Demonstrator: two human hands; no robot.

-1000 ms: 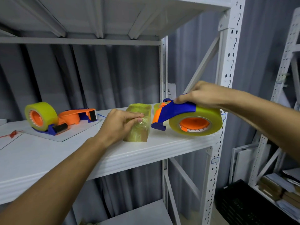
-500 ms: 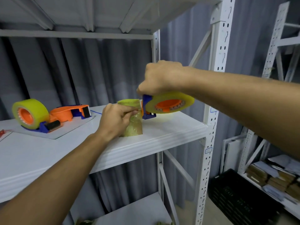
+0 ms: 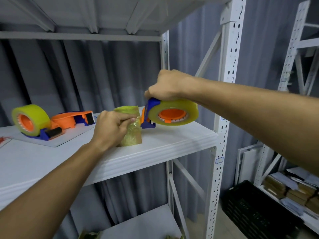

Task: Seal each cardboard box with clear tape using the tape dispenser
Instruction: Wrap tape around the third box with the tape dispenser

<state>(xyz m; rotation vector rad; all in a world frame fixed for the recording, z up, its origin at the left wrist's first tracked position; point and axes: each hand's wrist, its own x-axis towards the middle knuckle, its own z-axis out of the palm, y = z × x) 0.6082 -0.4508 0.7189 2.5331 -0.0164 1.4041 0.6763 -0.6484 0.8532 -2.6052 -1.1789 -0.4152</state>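
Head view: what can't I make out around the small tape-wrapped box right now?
- Small tape-wrapped box: left side hidden by the left hand.
- Blue-and-orange tape dispenser: handle covered by the right hand; whether its tape touches the box cannot be told.
- White metal shelf: left end cut off by the frame edge.

box [image 3: 130, 133]: left half hidden behind the left hand [image 3: 110, 129]
dispenser handle [image 3: 153, 102]: mostly covered by the right hand [image 3: 166, 86]
red item [image 3: 3, 139]: cut by left edge, unidentifiable
lower-shelf items [image 3: 89, 235]: cut off at bottom edge
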